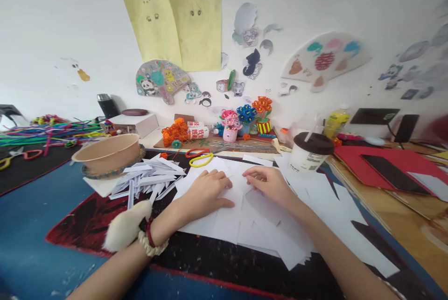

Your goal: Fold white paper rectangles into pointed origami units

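My left hand [211,187] lies on white paper sheets [224,218], palm down with its fingers stretched out. Just to the right, my right hand [268,182] is over the same sheets, its fingers curled in and the thumb close to the fingertips. Whether a paper edge sits between those fingertips is hidden. The sheets overlap loosely and spread under both hands. A heap of folded white paper strips [150,176] is to the left of my left hand. Beyond the hands lie yellow-handled scissors [201,160] and a red-handled pair [196,152].
A beige bowl [108,153] stands at the left. A lidded cup with a straw [310,153] is close behind my right hand. Pots of pipe-cleaner flowers [231,125] line the back. More white sheets [371,244] and a red folder [353,155] lie at the right.
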Available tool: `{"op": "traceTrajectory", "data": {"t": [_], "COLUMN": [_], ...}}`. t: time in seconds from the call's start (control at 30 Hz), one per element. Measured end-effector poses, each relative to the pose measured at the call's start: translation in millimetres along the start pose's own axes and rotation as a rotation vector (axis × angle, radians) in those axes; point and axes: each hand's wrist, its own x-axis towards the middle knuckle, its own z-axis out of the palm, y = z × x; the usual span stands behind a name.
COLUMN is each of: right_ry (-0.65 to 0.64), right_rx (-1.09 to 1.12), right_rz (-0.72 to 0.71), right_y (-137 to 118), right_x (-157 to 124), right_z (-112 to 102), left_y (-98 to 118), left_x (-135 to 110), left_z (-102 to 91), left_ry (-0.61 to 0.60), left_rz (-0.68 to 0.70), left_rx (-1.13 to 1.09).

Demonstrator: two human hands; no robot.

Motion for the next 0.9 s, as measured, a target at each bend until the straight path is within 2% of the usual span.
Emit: {"op": "traceTrajectory", "data": {"t": [0.1, 0.23, 0.3, 0.43, 0.5, 0.53, 0.6, 0.67, 0.77, 0.9], "right_ry": [-0.01, -0.019, -0.036, -0.144, -0.135, -0.104, -0.019, 0.038, 0.048, 0.054], "right_rx": [0.003, 0.056, 0.167, 0.458, 0.542, 0.563, 0.561, 0.506, 0.422, 0.453], "right_rz": [-0.013, -0.023, 0.012, 0.103, 0.125, 0.135, 0.14, 0.127, 0.12, 0.105], "right_y": [0.1, 0.0, -1.9, -8.7, -10.8, -11.2, -11.4, -11.8, -13.9, -16.1], "right_x": [1.3, 3.1, 2.9, 0.9, 0.4, 0.3, 0.3, -0.4, -2.3, -3.3], "right_z": [0.6, 1.2, 0.7, -2.4, -4.7, -6.0, -8.5, -10.0, -8.8, -2.1], "left_y": [-1.4, -9.3, -13.5, -18.8, -19.8, -20.0, -19.7, -18.4, -13.8, -3.0], "left_x": [15.0, 32.1, 39.2, 45.2, 42.7, 40.4, 35.2, 31.2, 29.4, 29.9], "left_z": [-2.6, -14.1, -16.0, -7.9, -2.5, -0.9, -0.7, -3.5, -7.5, -3.3], "left_ry": [-0.057, -0.079, -0.021, 0.253, 0.295, 0.277, 0.217, 0.223, 0.274, 0.296], "left_rz": [0.045, 0.058, 0.035, -0.121, -0.166, -0.177, -0.189, -0.186, -0.134, -0.133], "left_rx": [-0.047, -0.257, -0.419, -0.909, -1.087, -1.128, -1.086, -0.936, -0.808, -0.821]}}
